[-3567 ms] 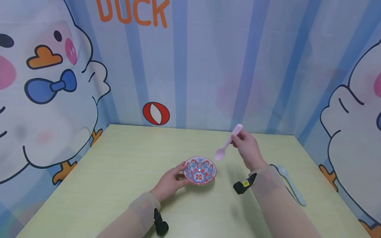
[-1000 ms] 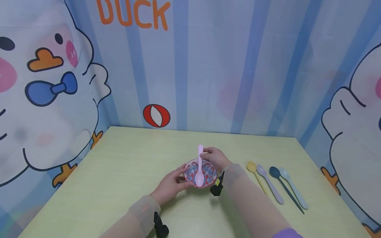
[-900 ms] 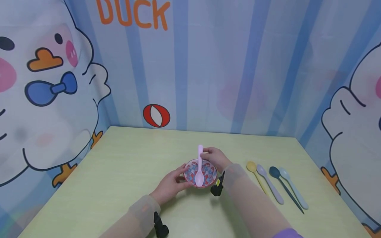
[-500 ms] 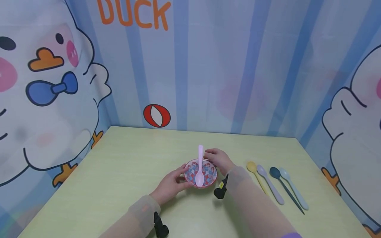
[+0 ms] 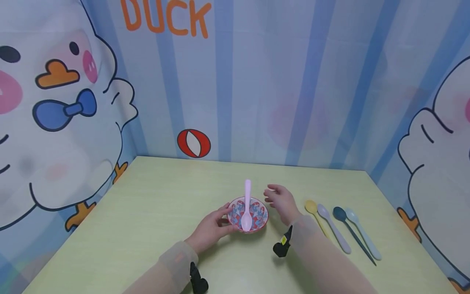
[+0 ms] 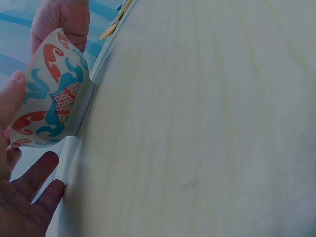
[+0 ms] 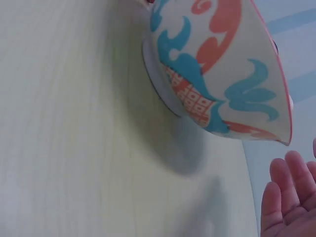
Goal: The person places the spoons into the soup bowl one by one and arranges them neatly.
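A small patterned bowl (image 5: 260,215), white with red and blue decoration, stands on the table. My left hand (image 5: 208,229) grips its left side, with the index finger and thumb at the rim; in the left wrist view the other fingers of this hand (image 6: 29,192) are spread apart. A pink spoon (image 5: 247,199) rests in the bowl, its handle leaning over the far rim and its scoop toward me. To the right of the bowl, my right hand (image 5: 283,203) is off the table, fingers loosely bent, holding nothing. The right wrist view shows the bowl's outside (image 7: 212,74) apart from the right fingers (image 7: 284,185).
On the right of the table, a yellow spoon (image 5: 316,217), a lavender spoon (image 5: 333,228), a dark blue spoon (image 5: 353,235) and a light blue spoon (image 5: 363,233) lie side by side. A printed cloth backdrop (image 5: 257,81) rises behind the pale yellow table (image 5: 165,183).
My right hand carried the pink spoon into the bowl, let go of it, and has drawn back to the right. The left hand has stayed at the bowl.
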`<state>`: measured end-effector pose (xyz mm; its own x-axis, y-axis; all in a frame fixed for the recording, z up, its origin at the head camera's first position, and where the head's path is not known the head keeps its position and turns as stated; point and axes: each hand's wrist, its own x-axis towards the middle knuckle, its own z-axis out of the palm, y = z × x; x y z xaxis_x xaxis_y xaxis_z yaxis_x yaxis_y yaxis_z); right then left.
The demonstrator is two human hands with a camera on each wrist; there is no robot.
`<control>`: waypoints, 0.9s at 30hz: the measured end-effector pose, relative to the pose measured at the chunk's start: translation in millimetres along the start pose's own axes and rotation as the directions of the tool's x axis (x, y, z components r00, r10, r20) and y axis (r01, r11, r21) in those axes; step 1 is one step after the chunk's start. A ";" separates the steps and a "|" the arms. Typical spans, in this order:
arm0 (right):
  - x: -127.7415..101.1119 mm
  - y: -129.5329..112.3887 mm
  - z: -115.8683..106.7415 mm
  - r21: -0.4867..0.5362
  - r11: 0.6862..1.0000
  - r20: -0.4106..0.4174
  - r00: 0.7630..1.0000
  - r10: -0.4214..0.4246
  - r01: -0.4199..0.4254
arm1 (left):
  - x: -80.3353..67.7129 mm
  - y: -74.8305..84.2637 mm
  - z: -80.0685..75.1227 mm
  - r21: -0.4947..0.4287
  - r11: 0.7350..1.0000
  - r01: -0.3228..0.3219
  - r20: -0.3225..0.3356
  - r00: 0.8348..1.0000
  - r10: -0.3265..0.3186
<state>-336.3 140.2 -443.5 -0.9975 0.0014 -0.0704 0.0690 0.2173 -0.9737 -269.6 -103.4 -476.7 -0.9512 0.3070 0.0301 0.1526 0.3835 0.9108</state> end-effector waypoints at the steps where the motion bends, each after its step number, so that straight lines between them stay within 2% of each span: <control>1: -1.7 0.7 -2.0 0.006 1.000 -0.011 1.000 -0.005 0.005 | -0.1 -0.1 0.0 -0.003 1.000 -0.006 0.000 1.000 0.006; 5: -8.1 3.0 -11.0 0.017 1.000 -0.041 0.999 -0.025 0.026 | 0.2 -0.6 0.6 -0.015 0.999 -0.029 0.001 1.000 0.029; 10: -17.1 4.7 -26.0 0.000 0.999 -0.038 0.999 -0.038 0.038 | 0.9 -0.7 1.4 -0.014 0.999 -0.046 -0.003 0.999 0.046; 19: -36.2 9.8 -56.3 -0.027 0.999 -0.037 0.999 -0.026 0.025 | -0.7 1.6 0.6 -0.026 1.000 0.004 0.001 1.000 -0.004; 27: -51.4 15.4 -77.8 -0.072 0.997 -0.055 0.998 -0.033 0.029 | 0.2 -2.3 0.5 -0.031 0.999 -0.018 0.000 1.000 0.018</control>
<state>-285.1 219.4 -438.1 -0.9985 0.0477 -0.0265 0.0391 0.2871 -0.9571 -270.0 -103.8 -479.0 -0.9485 0.3135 0.0463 0.1610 0.3510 0.9224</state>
